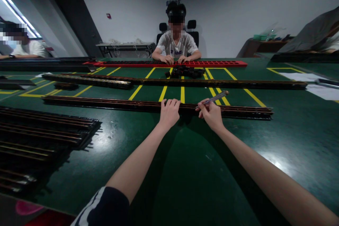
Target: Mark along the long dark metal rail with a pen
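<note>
Fingers of your left hand (168,112) lie flat on the long dark rail (111,103) across the green table (185,169); your right hand (210,113) pinches a pen (214,98). Rail likely stiff, heavy; grip mid-length.

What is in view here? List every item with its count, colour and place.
near strip: 1, long dark rail, lying across the table under both hands
middle strips: 2 or more, dark, overlapping, across the table farther out
red tray: 1, red, long, at the far edge in front of the seated person
small black parts: a heap, black, just before the red tray
stacked strips: many, dark, piled at the left
table: 1, green with yellow lines
white sheet: 1, white, far right
seated person: 1, white shirt, opposite
other people: 2, at the left and right edges
pen-like tool: 1, silvery, in the right hand
left hand: fingers resting on the near strip
right hand: gripping the tool, at the near strip
</note>
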### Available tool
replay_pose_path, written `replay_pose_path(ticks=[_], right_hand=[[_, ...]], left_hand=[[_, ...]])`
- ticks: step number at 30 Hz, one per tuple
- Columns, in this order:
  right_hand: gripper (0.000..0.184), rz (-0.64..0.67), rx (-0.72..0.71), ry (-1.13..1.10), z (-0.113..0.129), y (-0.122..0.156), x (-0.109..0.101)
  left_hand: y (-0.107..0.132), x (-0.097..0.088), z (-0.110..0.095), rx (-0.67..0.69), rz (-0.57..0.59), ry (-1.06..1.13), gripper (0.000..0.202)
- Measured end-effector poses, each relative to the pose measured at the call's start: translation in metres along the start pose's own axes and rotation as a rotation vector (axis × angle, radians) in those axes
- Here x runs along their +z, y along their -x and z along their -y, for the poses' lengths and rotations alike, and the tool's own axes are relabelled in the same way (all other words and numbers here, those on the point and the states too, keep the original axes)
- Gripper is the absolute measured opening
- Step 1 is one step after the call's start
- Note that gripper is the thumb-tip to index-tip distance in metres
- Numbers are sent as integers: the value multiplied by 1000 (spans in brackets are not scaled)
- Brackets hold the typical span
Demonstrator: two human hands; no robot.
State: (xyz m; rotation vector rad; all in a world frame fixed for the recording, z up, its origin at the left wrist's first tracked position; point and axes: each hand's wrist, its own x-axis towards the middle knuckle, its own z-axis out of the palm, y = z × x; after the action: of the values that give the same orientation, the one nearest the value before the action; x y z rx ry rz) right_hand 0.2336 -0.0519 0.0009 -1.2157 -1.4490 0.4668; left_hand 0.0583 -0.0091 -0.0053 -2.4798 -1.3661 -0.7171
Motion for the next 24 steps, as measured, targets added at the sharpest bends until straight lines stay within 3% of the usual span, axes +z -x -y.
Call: replay_pose_path(ticks=[24], right_hand=[[37, -7, 6, -16, 1, 1, -2]], left_hand=[[0, -4, 3, -1, 50, 123, 38]])
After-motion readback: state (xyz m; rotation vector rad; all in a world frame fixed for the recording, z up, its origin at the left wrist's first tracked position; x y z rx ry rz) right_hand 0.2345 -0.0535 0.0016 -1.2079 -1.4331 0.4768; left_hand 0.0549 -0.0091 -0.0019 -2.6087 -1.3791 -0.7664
